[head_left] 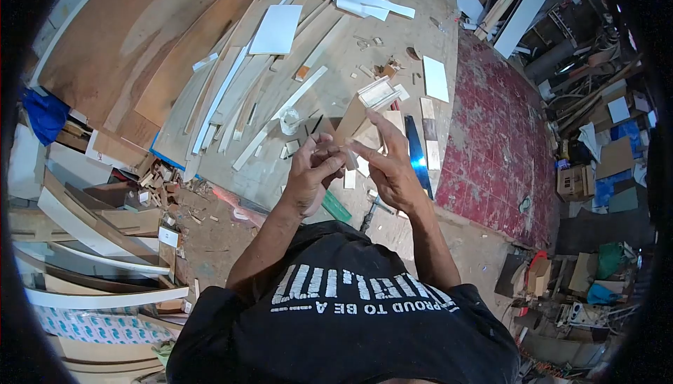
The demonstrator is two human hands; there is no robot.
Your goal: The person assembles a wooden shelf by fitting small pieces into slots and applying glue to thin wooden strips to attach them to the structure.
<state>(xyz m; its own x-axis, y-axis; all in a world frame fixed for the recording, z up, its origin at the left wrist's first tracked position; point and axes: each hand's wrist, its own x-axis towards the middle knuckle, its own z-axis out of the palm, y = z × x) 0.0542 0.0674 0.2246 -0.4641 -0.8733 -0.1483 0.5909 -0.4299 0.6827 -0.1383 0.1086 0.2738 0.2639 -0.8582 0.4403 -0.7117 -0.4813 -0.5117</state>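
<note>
A small box-like wooden piece [350, 122] with a layered top end stands up in front of me, over the worktable [392, 26]. My right hand [395, 172] grips its right side, index finger stretched up along it and thumb at its lower part. My left hand [314, 174] is closed by the lower left of the piece, fingers curled and pinched together. A thin dark stick [317, 125] pokes up from the left fingers; I cannot tell whether it is a pencil. Left of it sits a clear plastic cup [289, 122].
Long wood strips [235, 90] and a white panel [275, 30] cover the table's left part. A shiny blue-looking saw blade [416, 156] lies right of my hands, beside small wood blocks [430, 130]. Curved boards [91, 216] are stacked at left. Red flooring [484, 139] lies beyond the table.
</note>
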